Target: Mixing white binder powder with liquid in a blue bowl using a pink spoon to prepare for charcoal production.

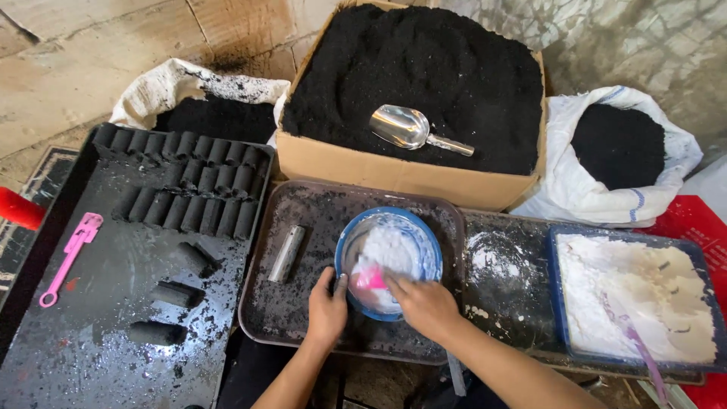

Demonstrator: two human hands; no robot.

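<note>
Steadying the blue bowl (pixel 388 261) of white powder, my left hand (pixel 327 307) curls closed around its near left rim, thumb on the edge. My right hand (pixel 426 304) reaches into the bowl from the near right, fingers pinched shut on a small pink scoop (pixel 370 278) that lies in the powder. The bowl stands on a dark brown tray (pixel 303 303) dusted with black grit, at the near centre of the scene.

Left of the bowl, on the same tray, a short metal tube (pixel 287 254) lies on its side, near but apart from my left hand. Further left, a black tray (pixel 98 303) carries rows of black pressed cylinders (pixel 193 189) along its far edge, with three loose cylinders nearer to me. A pink long-handled tool (pixel 70 254) lies at the left side of that tray.

Beyond the brown tray, a cardboard box (pixel 409 170) is heaped with black powder; a shiny metal scoop (pixel 413 129) rests on the heap. White sacks of the same black powder stand to either side: one at far left (pixel 159 91), one at far right (pixel 598 189).

To the right, a blue rectangular tub (pixel 556 303) holds white powder, with a pale purple handle (pixel 640 344) lying in it. Between this tub and the brown tray, the dark bench (pixel 500 303) is smeared with white powder.
</note>
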